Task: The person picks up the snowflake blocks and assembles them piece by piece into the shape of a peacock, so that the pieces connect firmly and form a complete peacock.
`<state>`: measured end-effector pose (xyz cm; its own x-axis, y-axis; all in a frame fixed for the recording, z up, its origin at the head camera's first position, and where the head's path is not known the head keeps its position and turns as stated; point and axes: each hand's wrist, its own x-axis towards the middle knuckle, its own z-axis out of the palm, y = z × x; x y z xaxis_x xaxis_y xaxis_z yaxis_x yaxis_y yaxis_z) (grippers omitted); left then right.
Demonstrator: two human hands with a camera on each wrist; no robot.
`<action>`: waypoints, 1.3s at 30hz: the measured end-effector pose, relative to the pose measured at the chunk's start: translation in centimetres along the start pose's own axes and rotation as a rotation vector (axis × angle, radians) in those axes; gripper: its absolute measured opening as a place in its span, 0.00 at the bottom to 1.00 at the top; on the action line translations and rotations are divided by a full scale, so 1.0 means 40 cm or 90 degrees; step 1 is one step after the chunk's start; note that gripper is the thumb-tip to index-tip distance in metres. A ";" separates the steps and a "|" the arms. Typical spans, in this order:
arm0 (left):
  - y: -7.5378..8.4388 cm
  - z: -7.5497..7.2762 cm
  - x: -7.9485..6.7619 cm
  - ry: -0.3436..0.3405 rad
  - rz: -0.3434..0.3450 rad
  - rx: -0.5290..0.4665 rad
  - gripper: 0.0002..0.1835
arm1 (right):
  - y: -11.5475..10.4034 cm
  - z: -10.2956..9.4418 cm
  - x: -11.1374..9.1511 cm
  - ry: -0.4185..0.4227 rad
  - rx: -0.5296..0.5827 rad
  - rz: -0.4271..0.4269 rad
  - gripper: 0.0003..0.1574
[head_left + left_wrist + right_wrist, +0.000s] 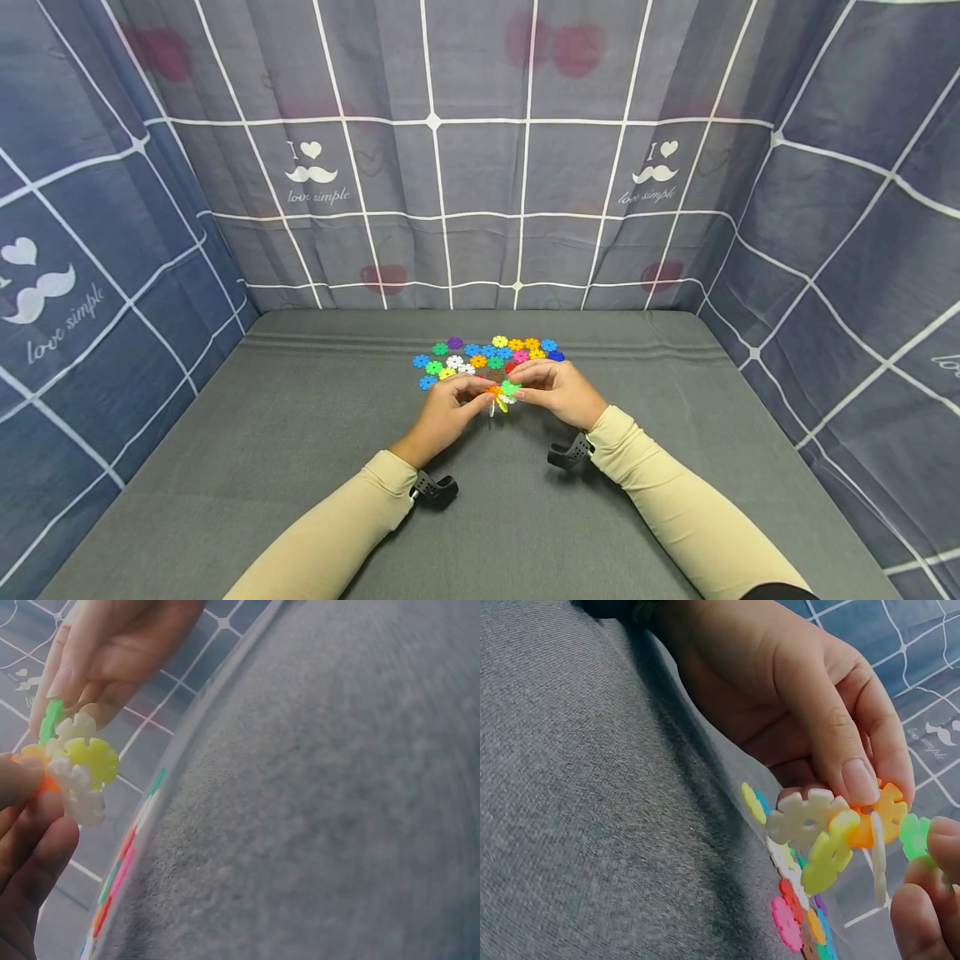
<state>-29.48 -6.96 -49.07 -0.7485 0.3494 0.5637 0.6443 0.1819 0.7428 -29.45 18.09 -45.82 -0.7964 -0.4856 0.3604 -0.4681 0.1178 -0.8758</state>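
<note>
My left hand (442, 411) pinches an orange flower-shaped plastic disc (885, 815) between thumb and fingers. White discs (808, 819) and a yellow disc (94, 760) are joined with it in a small cluster. From the other side, my right hand (561, 392) pinches a green flower disc (914, 835) by its edge. In the right wrist view the green disc sits right beside the orange one, and in the left wrist view it overlaps the top of the cluster. Both hands are close together over the near edge of the loose discs.
Many loose flower discs in blue, green, purple, white, yellow, orange and pink, such as a purple disc (455, 342), lie spread just beyond the hands on the grey cloth surface (315, 467). A blue-grey checked curtain (480, 167) stands behind and at both sides.
</note>
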 end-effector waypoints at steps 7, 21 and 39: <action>0.000 0.001 0.000 0.003 0.055 0.052 0.09 | 0.006 0.010 0.001 0.020 -0.014 -0.017 0.14; 0.011 0.010 -0.002 0.002 0.085 0.083 0.08 | -0.005 0.025 -0.005 0.014 -0.006 0.032 0.12; 0.018 0.010 0.002 -0.005 0.008 0.048 0.08 | -0.008 0.024 -0.001 0.021 -0.004 0.009 0.13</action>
<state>-29.02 -6.42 -48.63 -0.7391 0.3589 0.5700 0.6641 0.2465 0.7058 -28.91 17.26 -45.87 -0.8154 -0.4551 0.3578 -0.4583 0.1299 -0.8792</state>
